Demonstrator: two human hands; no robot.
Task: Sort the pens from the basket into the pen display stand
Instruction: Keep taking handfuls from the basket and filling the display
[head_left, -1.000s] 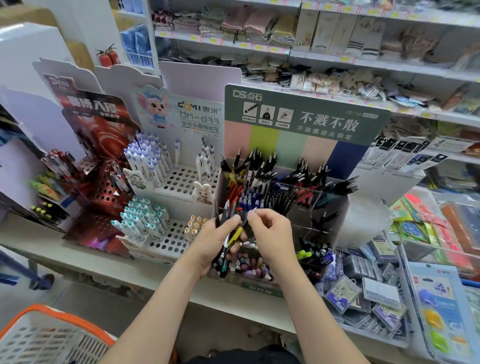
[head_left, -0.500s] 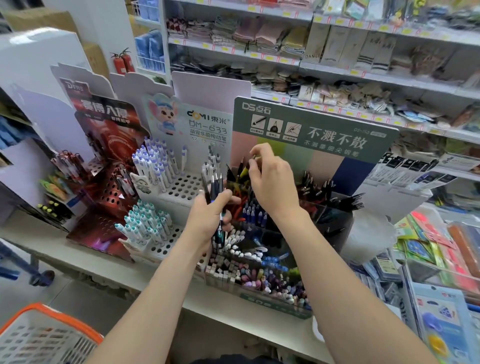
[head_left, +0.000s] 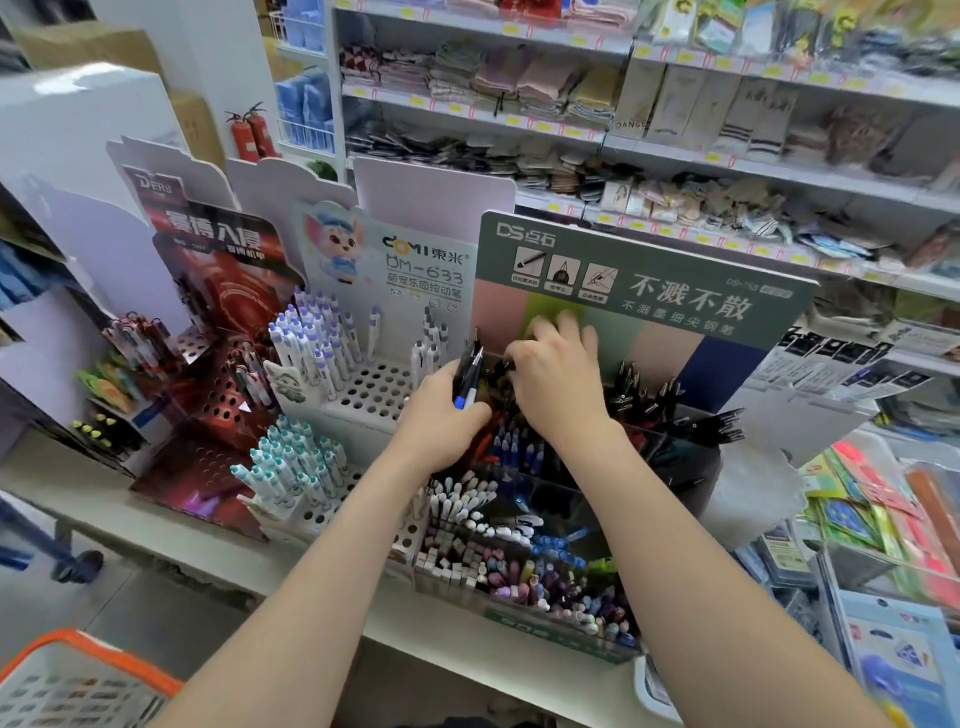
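The left hand (head_left: 441, 421) grips a few pens (head_left: 469, 376) just beside the pen display stand (head_left: 670, 343), the right hand (head_left: 558, 379) reaches into its back row (whether it holds something, I cannot tell)

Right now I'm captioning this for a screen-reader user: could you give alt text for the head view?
A person's left hand grips a bundle of pens while the right hand reaches into the back row of a green pen display stand on a shop counter. An orange-rimmed basket sits lower left.
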